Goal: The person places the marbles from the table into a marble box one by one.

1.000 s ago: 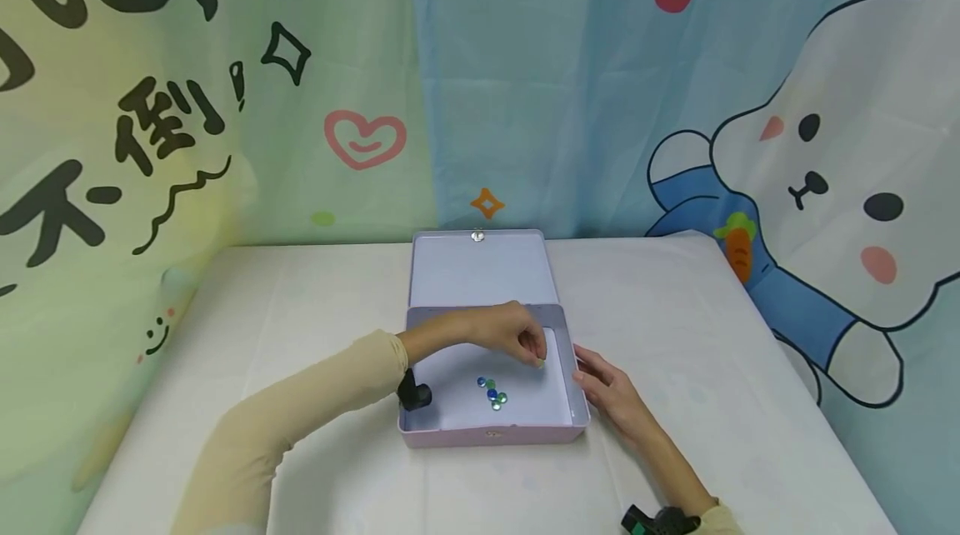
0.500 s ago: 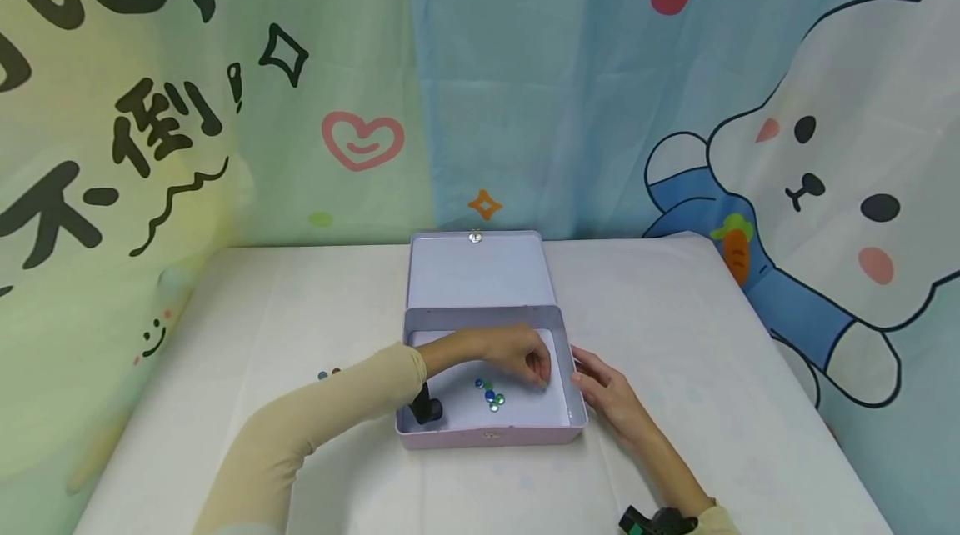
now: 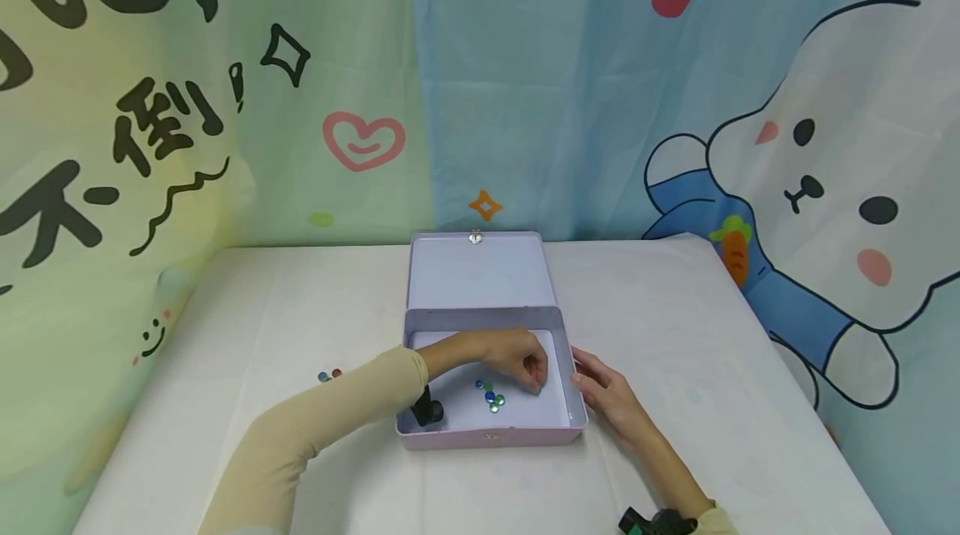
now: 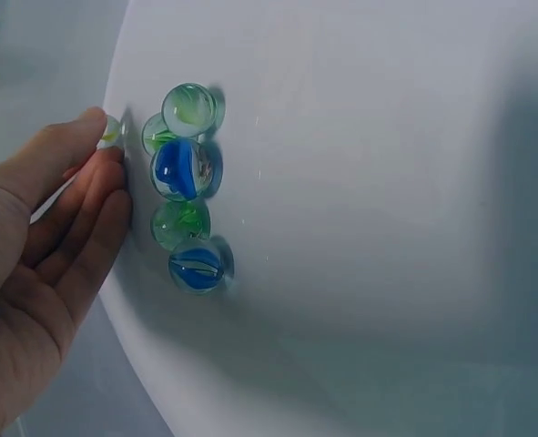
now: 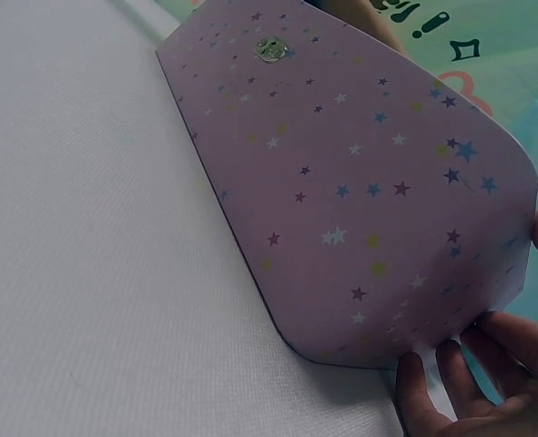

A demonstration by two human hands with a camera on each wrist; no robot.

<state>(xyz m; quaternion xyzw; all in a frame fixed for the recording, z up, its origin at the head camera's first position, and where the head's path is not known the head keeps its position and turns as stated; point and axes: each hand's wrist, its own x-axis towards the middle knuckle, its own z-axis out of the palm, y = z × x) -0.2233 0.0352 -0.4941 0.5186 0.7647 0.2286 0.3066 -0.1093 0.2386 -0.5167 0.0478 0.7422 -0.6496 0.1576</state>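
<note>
My left hand (image 3: 517, 356) reaches into an open lilac box (image 3: 491, 437). In the left wrist view its thumb and fingertips pinch a clear marble with a yellow streak (image 4: 111, 132), low over the white box floor. Right beside the fingers, several glass marbles lie in an uneven line, among them a blue-and-white marble (image 4: 181, 169), a green marble (image 4: 179, 224) and a blue-striped marble (image 4: 197, 267). My right hand (image 3: 611, 393) rests against the box's right outer wall. In the right wrist view its thumb is at the upper edge and its relaxed fingers (image 5: 467, 401) touch the lower corner.
The box's hinged lid (image 3: 476, 272) lies back behind it. On the white table (image 3: 360, 477), left of the box, a blue marble (image 3: 323, 377) and a reddish-brown marble (image 3: 337, 372) sit beside my left sleeve (image 3: 322, 418). A printed curtain (image 3: 510, 85) hangs behind the table.
My left hand has shifted slightly toward the box's near side and then nearly stopped. The sleeve's move uncovers the two marbles on the table. The right hand stays against the box.
</note>
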